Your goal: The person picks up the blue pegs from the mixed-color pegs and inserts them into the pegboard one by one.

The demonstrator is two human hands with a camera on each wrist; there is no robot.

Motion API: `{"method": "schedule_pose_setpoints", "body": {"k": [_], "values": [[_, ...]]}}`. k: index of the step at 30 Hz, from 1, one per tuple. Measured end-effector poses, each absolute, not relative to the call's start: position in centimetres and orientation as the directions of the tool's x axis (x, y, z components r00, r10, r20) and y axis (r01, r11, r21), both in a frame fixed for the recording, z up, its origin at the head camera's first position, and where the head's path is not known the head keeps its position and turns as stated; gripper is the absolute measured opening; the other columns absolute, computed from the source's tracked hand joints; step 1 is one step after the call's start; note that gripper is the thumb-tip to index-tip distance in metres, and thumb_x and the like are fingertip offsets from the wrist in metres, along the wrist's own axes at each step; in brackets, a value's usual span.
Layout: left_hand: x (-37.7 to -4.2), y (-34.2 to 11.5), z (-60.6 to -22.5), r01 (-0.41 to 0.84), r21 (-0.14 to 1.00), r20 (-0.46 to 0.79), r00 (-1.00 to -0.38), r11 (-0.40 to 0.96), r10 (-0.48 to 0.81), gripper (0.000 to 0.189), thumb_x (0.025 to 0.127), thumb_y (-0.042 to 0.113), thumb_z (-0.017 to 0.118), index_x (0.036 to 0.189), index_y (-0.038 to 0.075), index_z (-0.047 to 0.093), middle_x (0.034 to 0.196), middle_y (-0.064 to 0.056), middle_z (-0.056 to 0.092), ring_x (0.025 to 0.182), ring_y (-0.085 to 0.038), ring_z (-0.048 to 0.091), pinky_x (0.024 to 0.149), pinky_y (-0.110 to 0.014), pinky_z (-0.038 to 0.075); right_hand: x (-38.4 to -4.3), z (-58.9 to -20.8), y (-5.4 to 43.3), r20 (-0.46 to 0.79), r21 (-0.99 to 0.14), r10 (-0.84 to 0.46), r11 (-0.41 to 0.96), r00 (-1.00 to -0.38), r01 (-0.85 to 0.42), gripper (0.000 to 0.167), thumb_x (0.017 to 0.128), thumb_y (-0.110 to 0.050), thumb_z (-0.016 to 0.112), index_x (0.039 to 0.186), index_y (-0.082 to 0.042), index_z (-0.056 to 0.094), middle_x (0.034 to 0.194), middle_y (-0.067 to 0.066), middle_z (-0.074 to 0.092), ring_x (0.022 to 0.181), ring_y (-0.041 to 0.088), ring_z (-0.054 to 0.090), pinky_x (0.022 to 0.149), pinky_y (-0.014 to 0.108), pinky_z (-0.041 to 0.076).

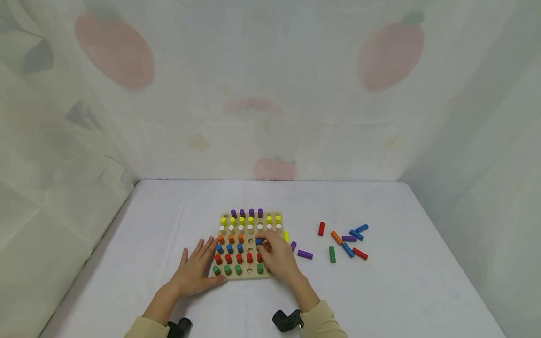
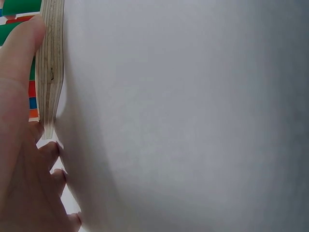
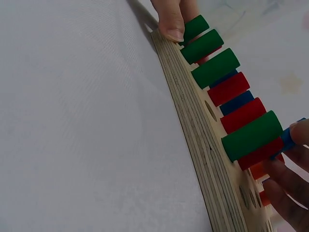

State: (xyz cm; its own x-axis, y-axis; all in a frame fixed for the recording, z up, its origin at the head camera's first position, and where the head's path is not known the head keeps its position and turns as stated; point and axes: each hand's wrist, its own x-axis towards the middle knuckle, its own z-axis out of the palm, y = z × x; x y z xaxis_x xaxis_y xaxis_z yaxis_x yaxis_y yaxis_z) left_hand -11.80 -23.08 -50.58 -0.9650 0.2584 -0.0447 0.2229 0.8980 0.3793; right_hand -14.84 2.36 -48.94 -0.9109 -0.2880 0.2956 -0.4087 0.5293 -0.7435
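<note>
A wooden pegboard stands on the table with rows of purple, yellow, white, orange, blue, red and green pegs. My left hand lies along its left side with fingers extended, and the thumb rests at the front edge beside a green peg. Over the right half of the board, my right hand pinches a blue peg between thumb and fingers. In the right wrist view, that blue peg shows behind a green peg and a red one. Some holes near the right hand are hidden by it.
Right of the board lie loose pegs: red, orange, green, purple and several blue ones. A yellow peg is close to the board's right edge. White cloth covers the table.
</note>
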Motion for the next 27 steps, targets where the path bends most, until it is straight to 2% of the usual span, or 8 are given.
{"method": "schedule_pose_setpoints", "body": {"k": [3,12,22,27], "values": [[-11.8,-23.1,-50.7,0.225,0.382,-0.043,-0.964,0.896,0.261,0.104,0.068,0.073,0.059,0.147,0.015,0.023,0.153,-0.009,0.021,0.139,-0.038,0.016,0.103,-0.07,0.003,-15.0,-49.1,2.1,0.28,-0.743,-0.292,0.537,-0.914,-0.4,0.021,0.089,-0.014,0.061,0.11,-0.016,0.06,0.103,-0.006,0.061,0.086,0.005,0.057,0.075,0.017,0.05],[-11.7,-23.1,-50.6,0.234,0.38,-0.032,-0.964,0.895,0.265,0.104,0.068,0.072,0.06,0.147,0.016,0.023,0.153,-0.009,0.022,0.139,-0.038,0.017,0.103,-0.069,0.004,-15.3,-49.0,1.7,0.232,-0.737,-0.307,0.564,-0.923,-0.373,0.021,0.089,-0.016,0.061,0.11,-0.018,0.061,0.096,-0.008,0.059,0.079,0.006,0.049,0.068,0.016,0.047],[-11.8,-23.2,-50.7,0.243,0.379,-0.008,-0.964,0.893,0.266,0.104,0.068,0.071,0.061,0.147,0.014,0.024,0.152,-0.011,0.023,0.138,-0.039,0.018,0.102,-0.07,0.005,-15.7,-49.2,1.2,0.245,-0.703,-0.356,0.575,-0.902,-0.418,0.02,0.088,-0.017,0.062,0.107,-0.019,0.061,0.086,-0.008,0.057,0.073,0.005,0.048,0.062,0.014,0.045],[-11.8,-23.2,-50.8,0.23,0.377,-0.029,-0.965,0.897,0.26,0.104,0.068,0.072,0.06,0.147,0.016,0.023,0.153,-0.009,0.021,0.139,-0.037,0.017,0.103,-0.069,0.005,-15.7,-49.2,0.9,0.253,-0.676,-0.381,0.589,-0.889,-0.444,0.02,0.087,-0.015,0.063,0.106,-0.019,0.061,0.086,-0.007,0.063,0.071,0.002,0.052,0.065,0.014,0.048]]}}
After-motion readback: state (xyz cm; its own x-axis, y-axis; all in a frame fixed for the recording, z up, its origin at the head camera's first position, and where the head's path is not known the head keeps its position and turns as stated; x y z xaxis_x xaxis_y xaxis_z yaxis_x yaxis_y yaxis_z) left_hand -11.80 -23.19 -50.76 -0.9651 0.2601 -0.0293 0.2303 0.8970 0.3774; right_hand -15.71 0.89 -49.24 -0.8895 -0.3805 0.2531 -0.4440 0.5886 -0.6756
